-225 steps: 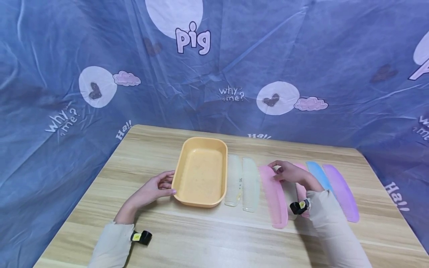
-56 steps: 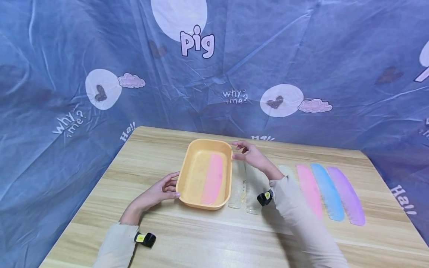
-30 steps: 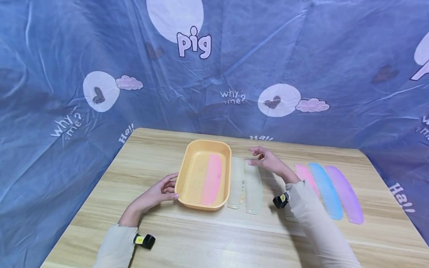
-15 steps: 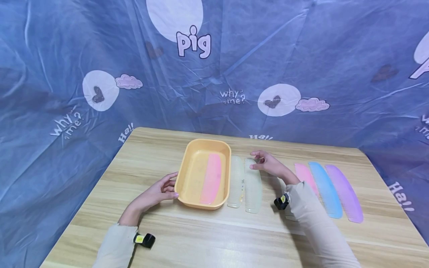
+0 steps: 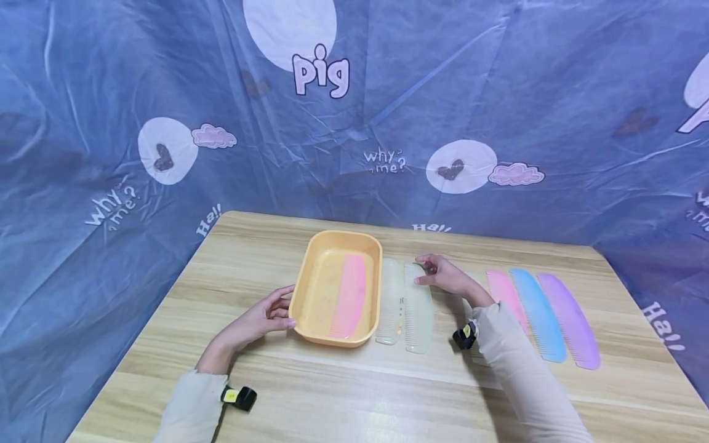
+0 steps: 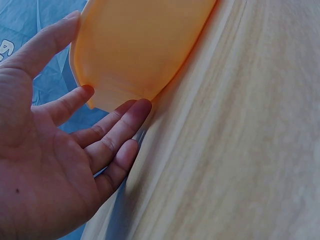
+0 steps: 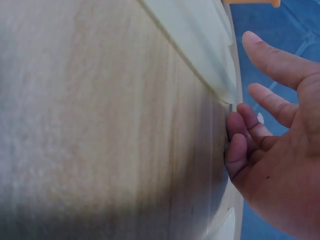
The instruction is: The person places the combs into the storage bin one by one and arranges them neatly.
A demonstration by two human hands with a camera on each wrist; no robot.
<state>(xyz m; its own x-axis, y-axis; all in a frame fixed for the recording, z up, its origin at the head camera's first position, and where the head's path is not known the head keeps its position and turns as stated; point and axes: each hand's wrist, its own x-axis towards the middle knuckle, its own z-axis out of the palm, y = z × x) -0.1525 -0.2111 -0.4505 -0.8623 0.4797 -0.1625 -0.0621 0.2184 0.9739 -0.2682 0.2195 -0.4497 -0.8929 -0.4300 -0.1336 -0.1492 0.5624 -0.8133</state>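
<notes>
A yellow-orange plastic tray [image 5: 318, 289] stands on the table with one pink comb [image 5: 349, 296] lying flat inside. At its near left corner, my left hand [image 5: 256, 320] touches the rim and outer wall with thumb and fingertips; the fingers look relaxed in the left wrist view, beside the tray wall [image 6: 145, 45]. My right hand [image 5: 447, 275] is at the far end of a pale green translucent comb [image 5: 420, 317], thumb and fingers apart. The right wrist view shows that comb [image 7: 187, 45] not pinched by the hand. A printed pale comb [image 5: 389, 301] lies between it and the tray.
To the right lie another pink comb [image 5: 505, 292], a blue comb [image 5: 540, 317] and a purple comb [image 5: 570, 323]. One more pale comb [image 5: 479, 355] is mostly hidden under the right forearm. A blue printed cloth [image 5: 354, 111] hangs behind the wooden table [image 5: 332, 394].
The pink comb went from the table into the tray. My right hand left the tray's right side, moved right and came down at the pale green comb. The left hand stays at the tray.
</notes>
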